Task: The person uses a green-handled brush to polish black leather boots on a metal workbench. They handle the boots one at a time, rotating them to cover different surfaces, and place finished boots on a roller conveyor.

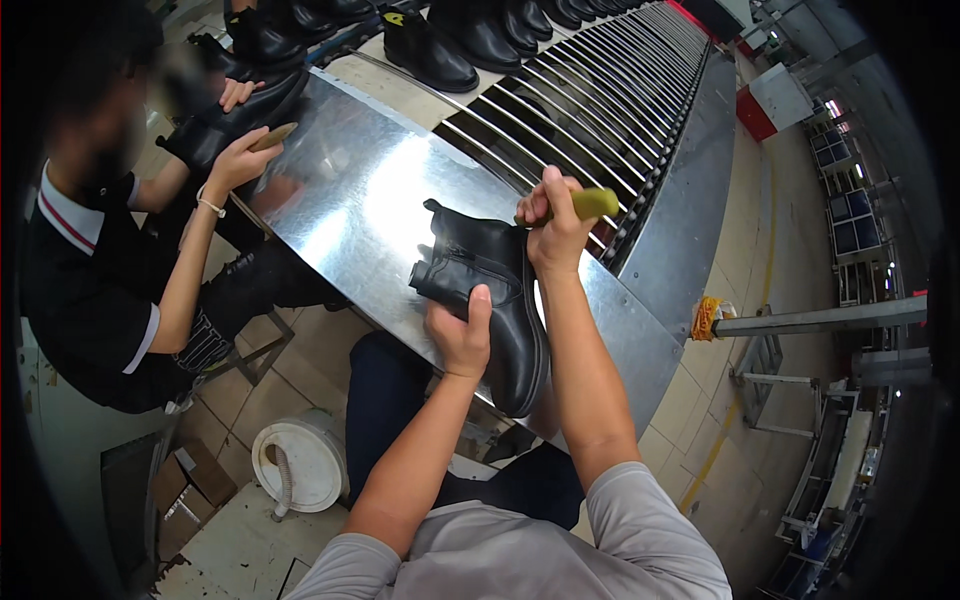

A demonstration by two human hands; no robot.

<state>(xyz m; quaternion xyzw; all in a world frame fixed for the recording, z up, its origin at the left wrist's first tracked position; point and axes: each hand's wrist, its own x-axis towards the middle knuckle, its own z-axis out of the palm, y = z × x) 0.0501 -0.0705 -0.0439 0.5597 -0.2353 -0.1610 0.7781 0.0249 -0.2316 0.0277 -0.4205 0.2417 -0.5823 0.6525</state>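
A black leather ankle boot (pixel 505 325) lies on its side at the edge of the metal table, its toe toward me and its shaft away. My left hand (pixel 462 335) grips it by the upper, thumb on the leather and fingers hidden beneath. My right hand (pixel 556 225) is closed around a tool with a thick olive-yellow handle (pixel 597 203), right beside the boot's heel. The tool's working end is hidden by the hand and boot, so its kind cannot be made out.
Shiny sheet metal covers the table (pixel 370 200). Beyond it a roller conveyor (pixel 590 100) runs away, with several black boots (pixel 430 50) standing alongside. At left a co-worker (pixel 100 260) handles another black boot (pixel 240 120). A white bucket (pixel 300 465) stands below left.
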